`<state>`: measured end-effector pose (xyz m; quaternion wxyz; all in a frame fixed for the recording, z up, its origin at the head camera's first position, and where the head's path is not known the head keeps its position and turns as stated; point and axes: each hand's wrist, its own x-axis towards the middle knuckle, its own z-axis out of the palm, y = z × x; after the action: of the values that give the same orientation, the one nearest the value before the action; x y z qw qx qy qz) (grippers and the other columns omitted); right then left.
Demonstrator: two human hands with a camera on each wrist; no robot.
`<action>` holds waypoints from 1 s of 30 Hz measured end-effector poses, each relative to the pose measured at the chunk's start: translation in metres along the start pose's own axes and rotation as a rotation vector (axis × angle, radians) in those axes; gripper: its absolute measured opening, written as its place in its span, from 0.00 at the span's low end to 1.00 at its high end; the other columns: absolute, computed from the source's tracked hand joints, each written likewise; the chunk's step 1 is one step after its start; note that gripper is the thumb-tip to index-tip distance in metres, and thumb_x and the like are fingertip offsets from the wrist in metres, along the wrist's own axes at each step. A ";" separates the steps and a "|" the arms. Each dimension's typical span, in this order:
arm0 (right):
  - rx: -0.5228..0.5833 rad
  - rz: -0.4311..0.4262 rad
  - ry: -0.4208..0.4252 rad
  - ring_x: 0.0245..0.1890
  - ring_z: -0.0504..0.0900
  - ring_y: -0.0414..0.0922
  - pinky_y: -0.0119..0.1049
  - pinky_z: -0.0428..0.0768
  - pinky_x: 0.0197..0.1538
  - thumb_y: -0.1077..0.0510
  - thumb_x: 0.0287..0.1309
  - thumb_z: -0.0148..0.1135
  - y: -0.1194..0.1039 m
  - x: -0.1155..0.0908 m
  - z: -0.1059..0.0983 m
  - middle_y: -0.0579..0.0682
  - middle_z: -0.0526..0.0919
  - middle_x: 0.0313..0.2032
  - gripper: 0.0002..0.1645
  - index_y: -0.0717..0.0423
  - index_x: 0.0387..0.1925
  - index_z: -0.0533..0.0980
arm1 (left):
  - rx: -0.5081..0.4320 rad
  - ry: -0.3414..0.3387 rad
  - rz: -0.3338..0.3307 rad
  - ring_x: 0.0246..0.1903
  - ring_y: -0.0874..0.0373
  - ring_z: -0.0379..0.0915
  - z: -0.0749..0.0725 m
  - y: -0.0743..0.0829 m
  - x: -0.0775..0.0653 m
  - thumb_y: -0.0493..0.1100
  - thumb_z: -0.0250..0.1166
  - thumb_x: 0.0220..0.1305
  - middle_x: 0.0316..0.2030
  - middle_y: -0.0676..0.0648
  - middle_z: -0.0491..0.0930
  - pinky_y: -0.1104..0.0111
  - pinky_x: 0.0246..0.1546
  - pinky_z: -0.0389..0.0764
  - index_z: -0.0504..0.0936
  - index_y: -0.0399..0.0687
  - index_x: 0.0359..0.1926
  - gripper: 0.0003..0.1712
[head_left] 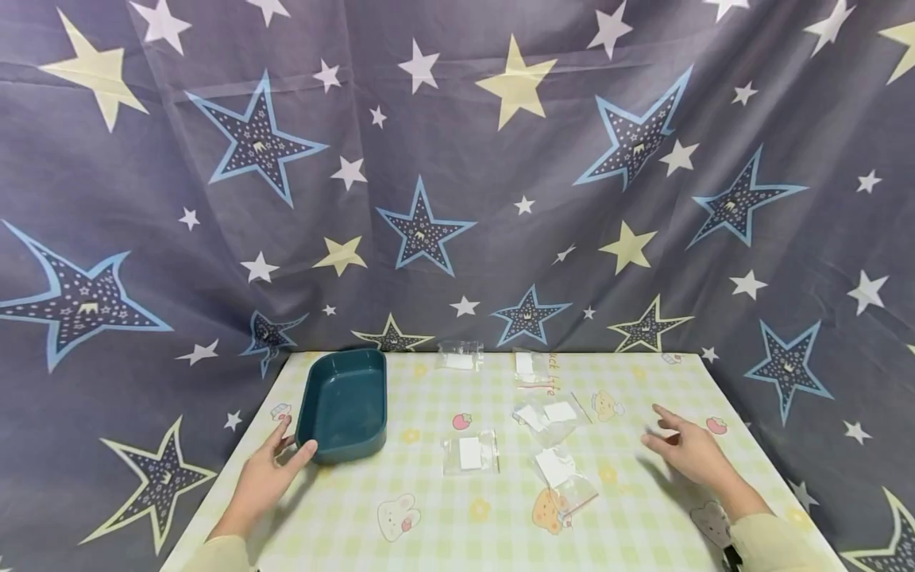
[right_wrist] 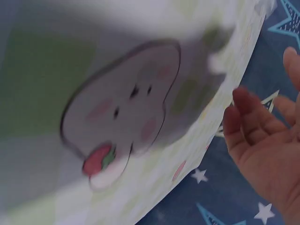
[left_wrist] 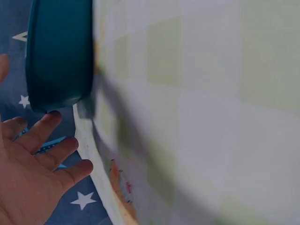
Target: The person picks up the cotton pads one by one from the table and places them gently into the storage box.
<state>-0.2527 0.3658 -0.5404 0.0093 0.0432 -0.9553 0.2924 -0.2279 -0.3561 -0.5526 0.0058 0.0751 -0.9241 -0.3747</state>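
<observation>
A dark teal rectangular container [head_left: 350,405] stands at the left of the table, its mouth facing up. My left hand [head_left: 266,475] is beside its near left corner with fingers spread; whether it touches the wall I cannot tell. In the left wrist view the fingers [left_wrist: 65,152] are extended near the container's side [left_wrist: 61,56]. My right hand [head_left: 689,453] hovers over the table's right side, fingers loosely bent and holding nothing. Nearest to it are clear plastic bags with white pieces inside, one [head_left: 561,411] farther back and one [head_left: 556,467] nearer the front.
More clear bags with white pieces lie about: one [head_left: 469,453] near the middle, one [head_left: 457,361] and another [head_left: 525,364] at the back edge. A green-checked tablecloth [head_left: 443,548] covers the table. Behind hangs a grey star-patterned curtain [head_left: 457,143].
</observation>
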 end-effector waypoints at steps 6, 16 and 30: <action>0.112 -0.087 -0.073 0.42 0.86 0.43 0.34 0.84 0.43 0.44 0.68 0.73 -0.018 0.001 0.019 0.63 0.88 0.56 0.45 0.61 0.77 0.70 | -0.031 0.011 -0.003 0.74 0.29 0.68 0.010 -0.003 -0.002 0.68 0.62 0.75 0.75 0.27 0.67 0.36 0.76 0.67 0.51 0.49 0.87 0.54; 0.208 -0.223 -0.268 0.39 0.80 0.35 0.29 0.82 0.43 0.46 0.65 0.76 -0.040 0.000 0.037 0.62 0.87 0.57 0.47 0.62 0.77 0.69 | -0.105 0.006 -0.033 0.76 0.31 0.66 0.016 -0.003 -0.001 0.66 0.64 0.76 0.77 0.28 0.64 0.42 0.76 0.69 0.50 0.51 0.87 0.52; 0.215 -0.340 -0.311 0.34 0.74 0.36 0.28 0.76 0.37 0.47 0.59 0.80 -0.050 0.001 0.059 0.59 0.87 0.51 0.47 0.61 0.74 0.73 | -0.219 -0.018 -0.056 0.77 0.36 0.67 0.017 -0.001 0.004 0.57 0.66 0.77 0.77 0.31 0.68 0.89 0.52 0.72 0.52 0.52 0.87 0.49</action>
<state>-0.2486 0.2914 -0.5611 -0.0935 0.2486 -0.8876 0.3764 -0.2325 -0.3460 -0.5659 -0.0047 0.0963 -0.8752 -0.4740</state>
